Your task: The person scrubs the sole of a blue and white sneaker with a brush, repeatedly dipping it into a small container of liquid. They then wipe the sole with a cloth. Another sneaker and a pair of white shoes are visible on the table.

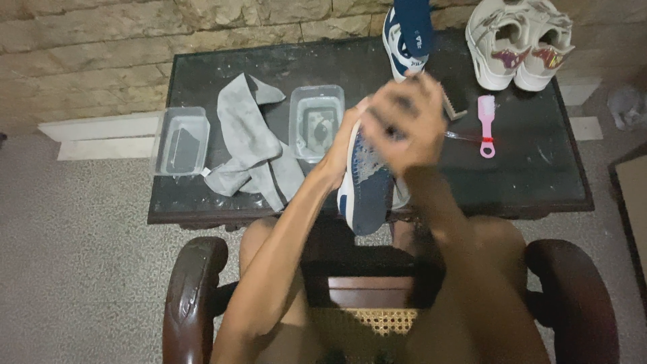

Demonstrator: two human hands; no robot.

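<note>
My left hand grips a blue and white sneaker from its left side and holds it above the near edge of the dark table, toe pointing toward me. My right hand is blurred with motion over the shoe's upper. Its fingers are closed around something; bristles of a brush stick out at its right. Foam speckles the shoe's blue fabric.
On the table lie a grey cloth, two clear plastic tubs, a pink brush, a second blue sneaker and a pair of white sneakers. Wooden chair arms flank my legs.
</note>
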